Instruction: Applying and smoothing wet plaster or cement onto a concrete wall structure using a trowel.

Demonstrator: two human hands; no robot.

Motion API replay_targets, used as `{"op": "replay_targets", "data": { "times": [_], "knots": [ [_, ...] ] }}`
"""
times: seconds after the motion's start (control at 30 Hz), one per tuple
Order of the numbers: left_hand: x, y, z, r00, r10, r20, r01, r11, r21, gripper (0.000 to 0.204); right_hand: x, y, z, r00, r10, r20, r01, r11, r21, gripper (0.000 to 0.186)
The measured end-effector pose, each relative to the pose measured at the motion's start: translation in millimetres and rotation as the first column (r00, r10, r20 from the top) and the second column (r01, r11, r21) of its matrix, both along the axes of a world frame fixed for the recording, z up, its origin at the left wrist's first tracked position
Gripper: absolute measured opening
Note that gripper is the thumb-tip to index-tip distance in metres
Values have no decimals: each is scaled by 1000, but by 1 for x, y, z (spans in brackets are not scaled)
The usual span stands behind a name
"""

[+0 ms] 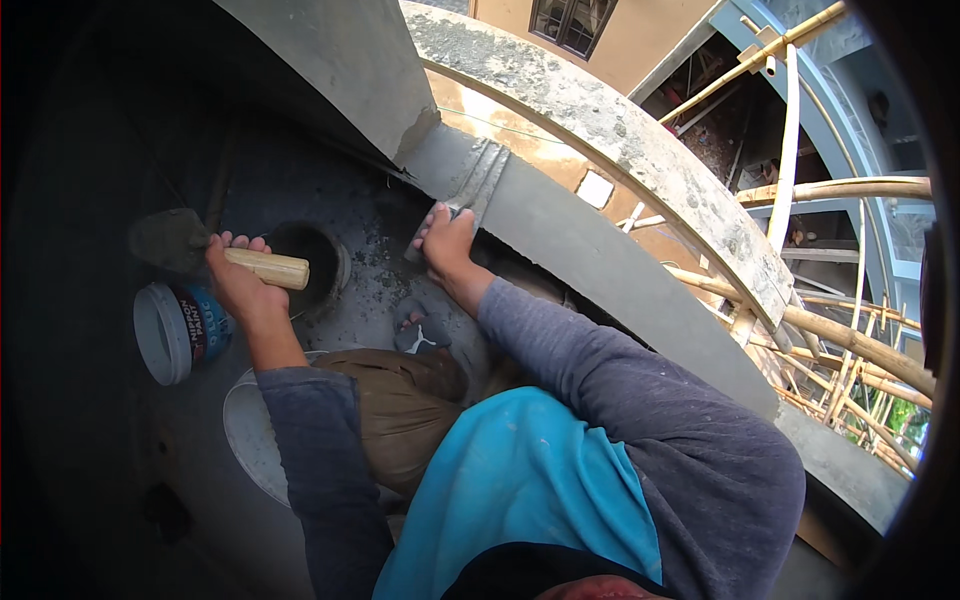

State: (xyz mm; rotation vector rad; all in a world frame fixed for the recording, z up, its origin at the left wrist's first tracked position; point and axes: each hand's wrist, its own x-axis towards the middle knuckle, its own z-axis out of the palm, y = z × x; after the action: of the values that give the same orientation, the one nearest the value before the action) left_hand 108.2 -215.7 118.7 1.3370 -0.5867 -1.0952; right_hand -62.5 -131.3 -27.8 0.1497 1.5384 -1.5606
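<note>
My left hand (245,285) is closed round the pale wooden handle of a trowel (170,240), whose grey, mortar-smeared blade points to the left. My right hand (446,245) grips a flat plastering trowel (414,250) and rests at the inner edge of a grey cement ledge (570,235). Most of this tool is hidden under the fingers. Just beyond the knuckles, raised ridges of wet mortar (485,170) run across the ledge top. Below my left hand is a dark, mortar-stained bucket (342,265), partly covered by the hand and handle.
A paint bucket (165,335) lies tipped at the left, with a white bucket (250,440) beside my left forearm. My sandalled foot (420,335) stands on the cement-spattered floor. Outside the ledge are a curved concrete rim (600,120) and bamboo scaffolding (860,350) over a drop.
</note>
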Motion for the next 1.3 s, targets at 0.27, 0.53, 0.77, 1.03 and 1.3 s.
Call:
{"op": "replay_targets", "data": {
  "times": [0.27,0.53,0.77,1.03,1.3],
  "knots": [
    [4,-7,0,1000,-8,-13,8,1000,2,35,-115,190,5,982,-29,-185,75,965,251,22],
    [4,-13,-5,1000,-25,3,25,1000,-6,29,-194,299,29,636,604,-481,-294,766,572,40],
    [0,-12,-11,998,-64,2,64,998,-3,32,-183,314,-18,581,591,-559,-238,780,578,36],
    [5,-17,-12,997,-71,-29,69,996,-58,35,-168,315,29,781,361,-510,-52,851,522,35],
    [-38,-20,-17,992,-59,-115,50,995,-83,29,-127,168,-22,602,505,-618,-332,863,381,49]
  ]
}}
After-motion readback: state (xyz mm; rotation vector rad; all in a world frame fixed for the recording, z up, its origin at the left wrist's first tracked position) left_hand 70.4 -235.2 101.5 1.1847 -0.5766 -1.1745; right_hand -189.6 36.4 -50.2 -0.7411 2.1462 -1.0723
